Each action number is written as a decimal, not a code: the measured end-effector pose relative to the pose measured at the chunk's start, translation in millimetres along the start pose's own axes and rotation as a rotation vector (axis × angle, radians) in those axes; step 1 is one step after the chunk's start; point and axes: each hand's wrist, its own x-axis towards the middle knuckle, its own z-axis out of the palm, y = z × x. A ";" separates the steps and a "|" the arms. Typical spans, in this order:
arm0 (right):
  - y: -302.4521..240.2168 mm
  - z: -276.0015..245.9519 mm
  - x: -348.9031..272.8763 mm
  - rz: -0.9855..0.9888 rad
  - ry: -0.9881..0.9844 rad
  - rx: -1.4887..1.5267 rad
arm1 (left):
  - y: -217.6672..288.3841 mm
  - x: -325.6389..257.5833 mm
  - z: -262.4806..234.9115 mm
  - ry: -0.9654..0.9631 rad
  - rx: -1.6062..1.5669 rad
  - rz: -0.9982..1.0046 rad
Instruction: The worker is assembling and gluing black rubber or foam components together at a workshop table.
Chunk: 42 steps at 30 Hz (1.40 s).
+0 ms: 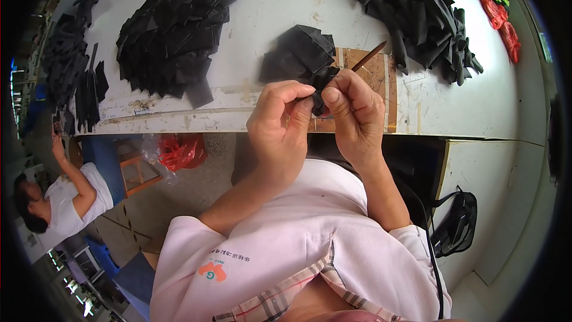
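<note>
My left hand (275, 120) and my right hand (357, 120) meet at the table's near edge, both closed in a pinch. Between their fingertips is a small black fabric piece (323, 79), partly hidden by the fingers. A thin brown pointed stick (370, 55) sticks out beyond my right fingers; whether that hand holds it or it lies on the board I cannot tell. Just past my hands, a small stack of flat black fabric pieces (301, 50) lies partly on a worn brown board (390, 95).
On the white table (268, 0), a large pile of flat black pieces (170, 39) spreads at left, and narrower, rolled-looking black pieces (411, 12) heap at right. Red plastic bags (500, 27) lie far right. Another person (74, 197) works at far left, near a stool (140, 167).
</note>
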 end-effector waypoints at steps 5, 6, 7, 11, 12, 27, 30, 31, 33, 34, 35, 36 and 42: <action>-4.4 -6.2 -4.2 0.145 -0.021 0.084 | 11.1 3.6 1.4 -0.050 -0.245 -0.261; -3.2 -7.8 -6.1 0.178 -0.011 0.064 | 9.6 5.6 -0.7 -0.054 -0.247 -0.259; -2.8 -9.3 -6.9 0.209 -0.001 0.045 | 6.6 10.2 -6.3 -0.126 -0.351 -0.357; -15.2 -25.7 -4.7 0.316 -0.076 0.230 | 14.4 22.1 -6.2 -0.295 -0.804 -0.577; -24.2 -29.6 -0.9 0.313 -0.075 0.227 | 19.2 25.8 -4.1 -0.349 -1.016 -0.653; 34.7 -59.9 36.9 0.587 -0.219 0.691 | -27.3 70.3 29.7 -0.520 -1.443 -1.102; 27.5 -60.9 48.6 0.544 -0.215 0.527 | -24.8 71.6 28.5 -0.483 -1.456 -1.080; 20.9 -62.3 55.4 0.454 -0.251 0.534 | -11.1 72.7 29.4 -0.553 -1.512 -1.013; 18.2 -68.9 62.8 0.249 -0.375 0.567 | 22.1 66.4 32.9 -0.593 -1.404 -0.903; 22.0 -68.2 61.8 0.250 -0.377 0.568 | 19.8 62.4 31.6 -0.590 -1.404 -0.903; 33.0 -65.9 59.8 0.316 -0.408 0.466 | 9.8 59.8 30.8 -0.519 -1.122 -0.812; 46.0 -63.2 55.3 0.382 -0.438 0.363 | -2.5 56.6 29.7 -0.446 -0.844 -0.713; 57.3 -56.0 39.5 0.422 -0.301 0.473 | -23.2 57.6 26.4 -0.396 -0.761 -0.664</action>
